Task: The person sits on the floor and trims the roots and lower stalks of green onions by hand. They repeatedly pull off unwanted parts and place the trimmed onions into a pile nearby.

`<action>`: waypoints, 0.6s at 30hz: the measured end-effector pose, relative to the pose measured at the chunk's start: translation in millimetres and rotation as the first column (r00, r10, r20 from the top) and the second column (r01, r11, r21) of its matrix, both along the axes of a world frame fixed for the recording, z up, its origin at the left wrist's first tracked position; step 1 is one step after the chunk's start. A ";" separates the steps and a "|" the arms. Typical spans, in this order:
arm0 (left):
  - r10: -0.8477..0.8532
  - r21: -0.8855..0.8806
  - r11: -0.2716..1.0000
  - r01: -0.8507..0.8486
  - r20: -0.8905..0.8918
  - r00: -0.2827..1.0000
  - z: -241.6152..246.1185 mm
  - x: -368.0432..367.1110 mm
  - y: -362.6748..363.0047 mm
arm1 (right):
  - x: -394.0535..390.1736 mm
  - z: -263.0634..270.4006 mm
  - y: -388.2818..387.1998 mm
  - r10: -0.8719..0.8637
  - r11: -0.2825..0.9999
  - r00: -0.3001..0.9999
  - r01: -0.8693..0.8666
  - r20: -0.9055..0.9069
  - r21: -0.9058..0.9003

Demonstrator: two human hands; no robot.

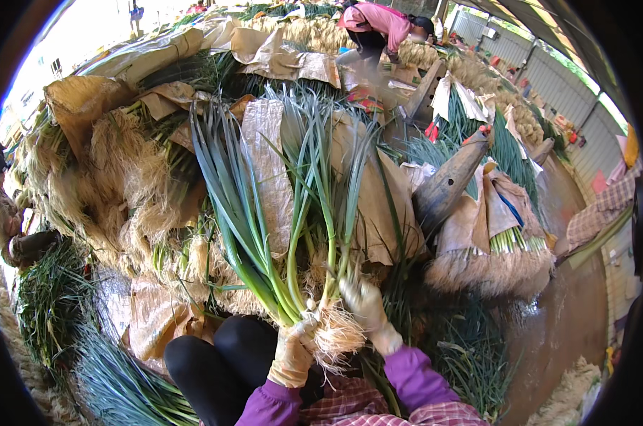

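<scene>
My left hand (294,349), in a pale soiled glove, grips a bunch of green onions (289,277) low down, just by the roots. The leaves fan upward and away from me, and the pale roots (338,333) hang between my hands. Against the stalks on the right side of the bunch is my gloved right hand (368,308). It is blurred, and its fingers are partly hidden, so I cannot tell whether they close on a stalk. The bunch is held above my lap, beside my dark-clad knees (220,357).
A large heap of onions with roots outward (135,175) rises ahead, partly covered by woven sacks (268,170). A worn grey post-like object (452,178) juts up at right, near wrapped bundles (492,255). Loose leaves (468,357) lie on the wet floor (561,314). A person (380,26) bends over farther back.
</scene>
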State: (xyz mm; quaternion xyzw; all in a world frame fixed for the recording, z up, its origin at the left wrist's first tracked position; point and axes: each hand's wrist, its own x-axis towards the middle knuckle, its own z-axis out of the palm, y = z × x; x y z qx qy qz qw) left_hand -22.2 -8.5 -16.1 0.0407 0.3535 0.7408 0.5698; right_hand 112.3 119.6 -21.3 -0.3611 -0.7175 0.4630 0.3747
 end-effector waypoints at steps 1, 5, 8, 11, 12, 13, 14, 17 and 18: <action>0.007 -0.006 1.000 -0.007 0.022 1.000 -0.5 3.0 4.4 | 22.6 -15.4 -19.0 0.040 0.997 0.990 -0.048 0.133 0.060; 0.194 -0.111 0.975 -0.192 0.007 0.981 27.4 9.3 11.7 | 83.2 1.3 -63.3 0.078 0.881 0.882 -0.279 0.465 0.381; 0.048 -0.096 0.994 -0.045 0.031 0.998 -2.5 0.2 1.4 | 143.6 -15.4 -95.6 0.303 0.847 0.513 -0.532 0.803 0.021; 0.035 -0.069 0.997 -0.031 0.057 0.998 1.8 4.5 6.0 | 192.1 -71.9 -91.1 0.521 0.678 -0.426 -0.319 0.740 -0.662; 0.042 -0.064 0.997 -0.038 0.059 0.997 -4.3 0.4 1.9 | 161.2 -32.6 -69.3 0.452 0.799 -0.219 -0.332 0.865 -0.501; 0.059 -0.089 0.995 -0.053 0.064 0.996 -6.7 -1.2 -3.2 | 121.2 12.4 -47.3 0.349 0.897 -0.001 -0.289 0.937 -0.335; 0.053 -0.101 0.994 -0.045 0.075 0.996 -6.8 0.4 -3.2 | 106.9 1.1 -42.4 0.300 0.903 0.766 -0.036 0.569 -0.428; 0.049 -0.045 0.998 -0.045 0.086 0.995 -18.4 -5.8 -2.2 | 21.6 48.6 -4.5 0.046 0.880 0.999 -0.035 0.013 -0.473; 0.008 -0.014 1.000 -0.007 0.085 0.996 -31.4 -7.7 -5.0 | -2.6 49.2 -1.6 0.030 0.723 0.971 -0.184 -0.236 -0.666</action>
